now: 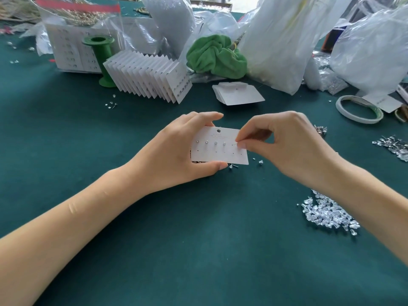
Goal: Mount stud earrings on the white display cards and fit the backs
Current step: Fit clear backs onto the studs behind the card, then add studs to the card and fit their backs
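My left hand (176, 149) grips a white display card (217, 156) by its left edge, thumb below and fingers above. Several small stud earrings (211, 142) sit in the card's upper row of holes; the lower row shows only bare holes. My right hand (287, 146) pinches a thin stud (236, 144) between thumb and forefinger, its tip at the upper row's right end. A pile of clear earring backs (329, 214) lies on the cloth at the right, under my right forearm.
A fanned stack of filled cards (150, 76) leans on a green spool (100, 56). Blank cards (238, 96) lie beyond my hands. Green cloth (217, 55), plastic bags (276, 40), a tape ring (358, 109) and loose studs (393, 146) crowd the back and right.
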The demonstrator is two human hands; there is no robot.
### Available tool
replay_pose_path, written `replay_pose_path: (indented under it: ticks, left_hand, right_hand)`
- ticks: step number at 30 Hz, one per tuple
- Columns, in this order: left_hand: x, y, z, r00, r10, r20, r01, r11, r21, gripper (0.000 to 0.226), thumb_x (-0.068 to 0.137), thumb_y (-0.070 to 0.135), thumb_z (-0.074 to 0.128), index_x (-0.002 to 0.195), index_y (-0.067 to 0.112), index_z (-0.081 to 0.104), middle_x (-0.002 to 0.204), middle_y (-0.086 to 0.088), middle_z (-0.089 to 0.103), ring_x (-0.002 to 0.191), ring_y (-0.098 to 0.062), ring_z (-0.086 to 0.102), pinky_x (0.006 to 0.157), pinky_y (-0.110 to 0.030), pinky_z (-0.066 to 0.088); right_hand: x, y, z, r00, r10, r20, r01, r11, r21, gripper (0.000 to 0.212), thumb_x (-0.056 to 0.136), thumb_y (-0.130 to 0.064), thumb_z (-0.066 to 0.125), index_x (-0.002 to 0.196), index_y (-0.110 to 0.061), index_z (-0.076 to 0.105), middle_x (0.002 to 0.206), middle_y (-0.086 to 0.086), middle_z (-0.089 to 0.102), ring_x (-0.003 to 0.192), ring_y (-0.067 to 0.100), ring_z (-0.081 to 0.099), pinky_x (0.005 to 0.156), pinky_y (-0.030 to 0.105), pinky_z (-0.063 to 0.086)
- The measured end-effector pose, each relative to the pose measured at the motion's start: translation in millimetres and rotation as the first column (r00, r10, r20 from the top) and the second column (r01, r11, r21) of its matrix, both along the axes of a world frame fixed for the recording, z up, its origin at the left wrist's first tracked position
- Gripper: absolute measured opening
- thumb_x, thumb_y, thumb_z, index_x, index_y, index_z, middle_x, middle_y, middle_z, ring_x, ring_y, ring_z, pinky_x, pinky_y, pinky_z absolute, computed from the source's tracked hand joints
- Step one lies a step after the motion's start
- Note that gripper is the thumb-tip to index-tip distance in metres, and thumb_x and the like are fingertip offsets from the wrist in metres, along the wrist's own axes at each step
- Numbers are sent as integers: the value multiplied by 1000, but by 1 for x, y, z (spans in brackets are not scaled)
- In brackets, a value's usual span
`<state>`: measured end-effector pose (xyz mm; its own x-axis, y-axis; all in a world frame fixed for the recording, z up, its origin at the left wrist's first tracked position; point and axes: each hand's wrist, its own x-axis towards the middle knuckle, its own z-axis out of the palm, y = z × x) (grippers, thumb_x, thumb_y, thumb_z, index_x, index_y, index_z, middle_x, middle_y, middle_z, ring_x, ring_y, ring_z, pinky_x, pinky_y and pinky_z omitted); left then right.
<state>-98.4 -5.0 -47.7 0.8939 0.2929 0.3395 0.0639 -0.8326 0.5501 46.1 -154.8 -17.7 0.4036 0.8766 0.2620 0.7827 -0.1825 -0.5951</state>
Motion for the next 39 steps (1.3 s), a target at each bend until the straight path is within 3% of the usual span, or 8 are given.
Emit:
replay_pose_path:
  ticks: [5,9,12,18,26,31,36,39]
  left_hand:
    - [0,-1,0,1000,0,5,0,1000,-20,78,67,52,70,135,26,42,113,16,52,107,0,49,95,-20,40]
    - [0,-2,0,1000,2,0,-2,999,-36,79,66,52,70,135,26,42,113,17,52,105,1,48,95,-17,39]
    - [1,-2,0,1000,2,-5,-2,999,-39,80,66,53,70,136,25,43,113,16,53,106,0,49,95,-18,39]
    - [1,-3,0,1000,2,-5,-3,999,-38,80,66,52,70,136,24,43,114,15,53,106,-1,49,95,-18,39]
    - [0,-4,2,1000,3,-12,-3,999,-36,80,66,52,70,136,24,42,115,14,54,108,-2,49,96,-17,37]
    - [1,-5,1,1000,2,-11,-2,1000,-30,80,67,53,69,136,24,42,114,15,53,107,-2,49,95,-15,37]
    - [0,-4,3,1000,10,-2,-10,999,-35,79,67,52,69,136,25,42,114,16,52,106,-4,50,96,-21,40]
    - [0,-5,3,1000,4,-10,-4,999,-39,79,67,51,69,136,24,42,114,14,53,107,-4,50,96,-21,39]
  right_hand:
    - [0,0,-3,998,-8,59,8,1000,-2,11,81,-9,75,81,-20,74,76,-4,72,72,9,60,71,17,44]
    - [0,0,-3,994,26,109,-25,1000,-6,10,82,-7,73,85,-16,74,80,-3,71,72,13,62,76,29,47]
    - [0,-1,-4,987,48,155,-49,999,-1,9,83,-5,73,84,-14,73,80,-1,69,71,17,61,74,39,51]
    - [-2,-1,-5,957,83,280,-80,997,-21,8,85,-4,70,80,-10,70,77,3,66,66,26,60,69,45,49]
    - [-4,-2,-1,912,87,402,-63,995,-71,11,88,-3,66,78,-8,68,76,6,64,64,28,54,74,27,35]
    - [-5,-2,2,894,114,434,-63,990,-129,12,89,1,63,79,-6,67,79,8,64,66,29,53,77,33,38]
    - [-2,-4,5,904,108,413,-54,988,-142,12,91,-2,61,81,-6,67,81,8,64,69,32,54,77,25,33]
    - [-4,-2,2,895,113,431,-51,987,-152,12,91,-2,60,81,-5,66,81,9,63,70,33,54,79,30,37]
